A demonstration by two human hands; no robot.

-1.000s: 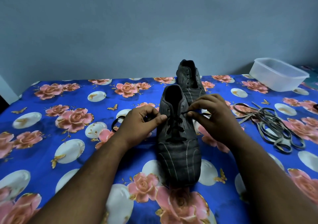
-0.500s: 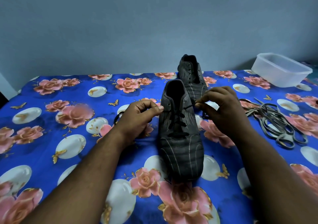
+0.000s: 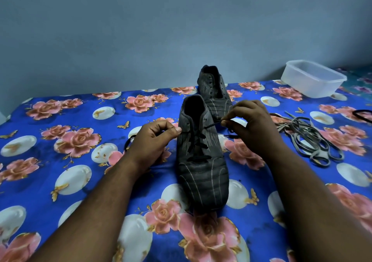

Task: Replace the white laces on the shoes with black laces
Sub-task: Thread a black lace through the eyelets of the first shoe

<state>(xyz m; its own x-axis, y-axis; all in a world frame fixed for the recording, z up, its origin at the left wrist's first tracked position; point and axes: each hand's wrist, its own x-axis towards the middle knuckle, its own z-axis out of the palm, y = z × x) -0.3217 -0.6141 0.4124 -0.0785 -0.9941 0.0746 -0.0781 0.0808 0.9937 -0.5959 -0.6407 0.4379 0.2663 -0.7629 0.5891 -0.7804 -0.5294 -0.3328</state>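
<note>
Near shoe (image 3: pixel 202 173) lay centre on floral sheet (image 3: pixel 60 181), half laced. Right hand (image 3: pixel 249 127) pinched black lace (image 3: pixel 211 125) at top eyelet; left hand (image 3: pixel 155 139) curled beside shoe, pinching other lace end. Old laces (image 3: pixel 306 141) heaped right.

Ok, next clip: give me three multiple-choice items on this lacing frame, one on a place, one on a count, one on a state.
1. Where does the heap of removed pale laces lie?
A. right of the near shoe
B. in the plastic tub
C. inside the far shoe

2. How many shoes are on the floral sheet?
A. one
B. two
C. three

3. What is the right hand doing?
A. lying flat
B. pinching the black lace
C. gripping the tub

Answers: 1 A, the laces sit on the sheet to the right. 2 B, one shoe stands behind the other. 3 B, fingertips pinch the lace end running from an eyelet.
</note>
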